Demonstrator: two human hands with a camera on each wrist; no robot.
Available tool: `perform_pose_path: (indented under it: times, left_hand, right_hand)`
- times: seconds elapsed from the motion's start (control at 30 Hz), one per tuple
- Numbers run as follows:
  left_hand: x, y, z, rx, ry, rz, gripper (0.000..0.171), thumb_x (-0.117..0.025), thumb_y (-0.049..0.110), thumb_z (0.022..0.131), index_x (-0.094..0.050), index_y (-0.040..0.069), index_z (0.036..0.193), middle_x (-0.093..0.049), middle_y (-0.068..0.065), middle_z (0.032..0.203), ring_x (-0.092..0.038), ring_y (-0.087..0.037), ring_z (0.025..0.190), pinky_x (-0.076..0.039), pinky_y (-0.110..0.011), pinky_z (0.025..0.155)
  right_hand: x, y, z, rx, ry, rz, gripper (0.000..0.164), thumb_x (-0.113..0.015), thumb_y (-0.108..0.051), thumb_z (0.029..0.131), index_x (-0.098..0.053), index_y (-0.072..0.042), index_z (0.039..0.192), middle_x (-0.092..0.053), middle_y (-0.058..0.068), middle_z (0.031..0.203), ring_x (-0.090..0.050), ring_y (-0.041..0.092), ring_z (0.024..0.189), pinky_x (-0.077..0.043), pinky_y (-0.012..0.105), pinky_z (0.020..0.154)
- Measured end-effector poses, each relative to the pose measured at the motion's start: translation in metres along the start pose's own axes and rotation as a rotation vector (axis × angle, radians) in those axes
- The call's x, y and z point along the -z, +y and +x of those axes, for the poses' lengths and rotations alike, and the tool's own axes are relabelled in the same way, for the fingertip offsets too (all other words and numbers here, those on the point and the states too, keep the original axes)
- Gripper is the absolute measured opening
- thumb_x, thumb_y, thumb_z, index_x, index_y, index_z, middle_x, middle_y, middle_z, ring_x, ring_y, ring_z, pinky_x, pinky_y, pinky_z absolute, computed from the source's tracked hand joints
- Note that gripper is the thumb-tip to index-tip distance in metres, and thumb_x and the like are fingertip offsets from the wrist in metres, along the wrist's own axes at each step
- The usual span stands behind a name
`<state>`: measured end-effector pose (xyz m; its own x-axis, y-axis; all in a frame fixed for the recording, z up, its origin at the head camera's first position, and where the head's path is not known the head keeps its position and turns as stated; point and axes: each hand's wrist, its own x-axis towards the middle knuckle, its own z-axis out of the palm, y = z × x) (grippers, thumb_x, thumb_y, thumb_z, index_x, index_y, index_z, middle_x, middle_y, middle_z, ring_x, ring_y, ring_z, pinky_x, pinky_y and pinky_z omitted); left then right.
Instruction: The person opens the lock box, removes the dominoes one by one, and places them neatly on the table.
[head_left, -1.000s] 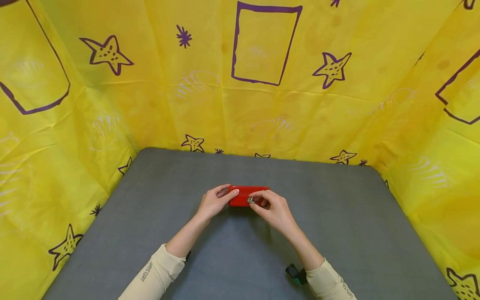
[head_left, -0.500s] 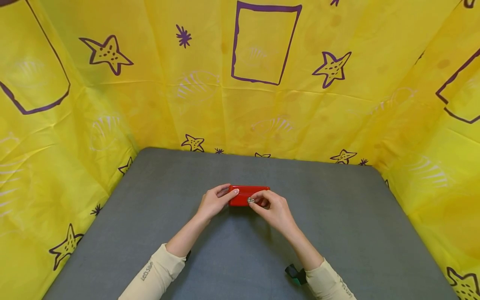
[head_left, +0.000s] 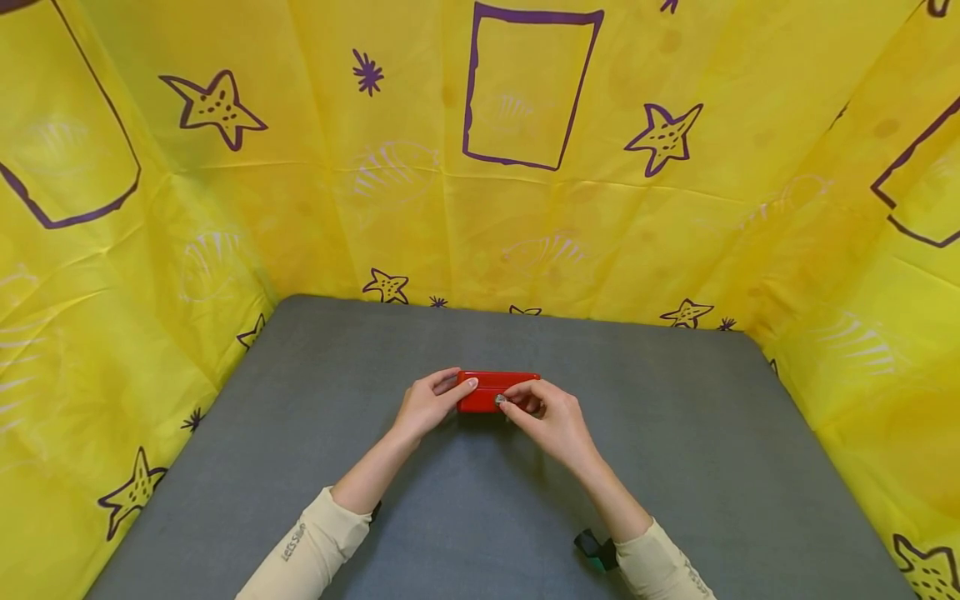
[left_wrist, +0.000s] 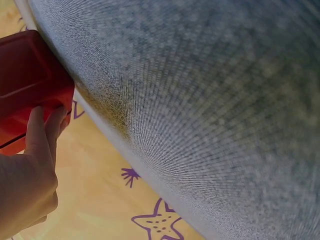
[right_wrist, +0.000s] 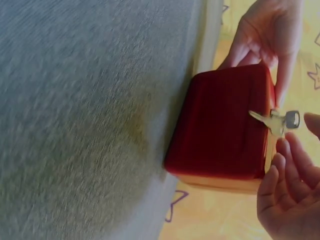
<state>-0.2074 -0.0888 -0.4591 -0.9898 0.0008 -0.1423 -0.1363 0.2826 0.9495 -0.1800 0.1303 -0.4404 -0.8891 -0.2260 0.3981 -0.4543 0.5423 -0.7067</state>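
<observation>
A red lockbox (head_left: 477,402) rests on the grey table, its seam running along the side towards me. On its left end lies my left hand (head_left: 429,406), thumb on the near face and fingers behind; the left wrist view shows these fingers (left_wrist: 37,135) against the red box (left_wrist: 27,75). A key (head_left: 500,400) sticks out of the near face. My right hand (head_left: 551,418) has its thumb and forefinger about the key's head (right_wrist: 292,120), pinching it loosely. A second silver key (right_wrist: 257,117) hangs beside it, in front of the box's end (right_wrist: 220,125).
Grey fabric covers the table (head_left: 675,450) around the box. Yellow cloth (head_left: 420,225) with purple starfish drawings encloses the back and both sides. A dark wrist strap (head_left: 595,550) shows beside the right sleeve.
The key's head has turned a little between my right fingers, which have shifted their hold slightly. My left hand and the red lockbox have stayed where they were.
</observation>
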Motion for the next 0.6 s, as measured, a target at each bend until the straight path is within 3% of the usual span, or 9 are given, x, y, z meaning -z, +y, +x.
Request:
perform_pose_path:
  times: [0.17, 0.33, 0.47, 0.6]
  left_hand:
    - [0.001, 0.001, 0.0, 0.006, -0.007, -0.005, 0.062, -0.074, 0.044, 0.084, -0.06, 0.009, 0.133, -0.062, -0.014, 0.129, -0.061, -0.027, 0.116, -0.054, -0.037, 0.089]
    - [0.001, 0.001, 0.001, 0.006, -0.015, -0.01, 0.062, -0.074, 0.044, 0.084, -0.06, 0.009, 0.133, -0.062, -0.014, 0.129, -0.061, -0.027, 0.115, -0.055, -0.037, 0.088]
    - [0.002, 0.0, 0.001, 0.01, -0.022, -0.018, 0.062, -0.075, 0.043, 0.084, -0.06, 0.009, 0.133, -0.061, -0.015, 0.13, -0.062, -0.027, 0.114, -0.055, -0.036, 0.086]
    - [0.002, 0.0, 0.002, 0.021, -0.028, -0.024, 0.061, -0.075, 0.043, 0.084, -0.06, 0.009, 0.133, -0.061, -0.015, 0.13, -0.063, -0.026, 0.112, -0.056, -0.036, 0.085]
  right_hand:
    - [0.008, 0.006, 0.001, -0.042, 0.058, -0.01, 0.01, -0.076, -0.02, 0.086, -0.072, -0.02, 0.095, -0.062, -0.011, 0.085, -0.054, 0.008, 0.072, -0.051, 0.025, 0.062]
    - [0.014, 0.013, 0.001, -0.15, 0.084, 0.041, 0.022, -0.073, -0.02, 0.089, -0.069, -0.017, 0.11, -0.062, 0.001, 0.106, -0.056, 0.015, 0.088, -0.055, 0.033, 0.074]
    - [0.015, 0.019, 0.0, -0.266, 0.04, 0.101, 0.041, -0.071, -0.026, 0.091, -0.06, -0.015, 0.129, -0.058, 0.009, 0.127, -0.058, 0.021, 0.104, -0.054, 0.041, 0.086]
    - [0.014, 0.025, -0.001, -0.377, -0.043, 0.142, 0.053, -0.067, -0.034, 0.093, -0.052, -0.013, 0.139, -0.056, 0.009, 0.137, -0.058, 0.026, 0.117, -0.051, 0.043, 0.094]
